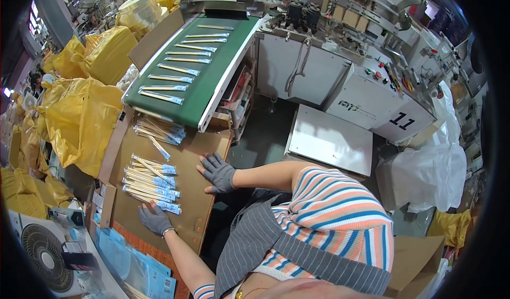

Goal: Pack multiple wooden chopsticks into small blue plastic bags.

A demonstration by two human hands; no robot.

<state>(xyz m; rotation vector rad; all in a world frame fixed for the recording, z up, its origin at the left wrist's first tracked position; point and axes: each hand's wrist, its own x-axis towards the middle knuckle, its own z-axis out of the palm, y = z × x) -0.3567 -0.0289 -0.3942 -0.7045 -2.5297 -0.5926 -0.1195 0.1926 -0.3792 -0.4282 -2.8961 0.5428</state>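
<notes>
Wrapped chopsticks in clear-and-blue sleeves lie in a stacked pile (151, 179) on a brown board (194, 145). My left hand (154, 219), in a grey glove with bare fingertips, rests at the near end of this pile, fingers stretched out and seemingly touching its edge. To the right of the pile, my right hand (218, 173), gloved the same way, lies on the board with fingers spread and nothing in them. A looser heap of wrapped chopsticks (158, 130) sits under the conveyor's end, with a single packet (159, 148) slanting out below it.
A green conveyor belt (143, 105) carries several spaced packets above the board. Yellow bags (79, 124) crowd the left. Blue plastic packaging (127, 259) and a fan (47, 257) are at the lower left. A white platform (330, 139) and machine cabinet (372, 100) stand right.
</notes>
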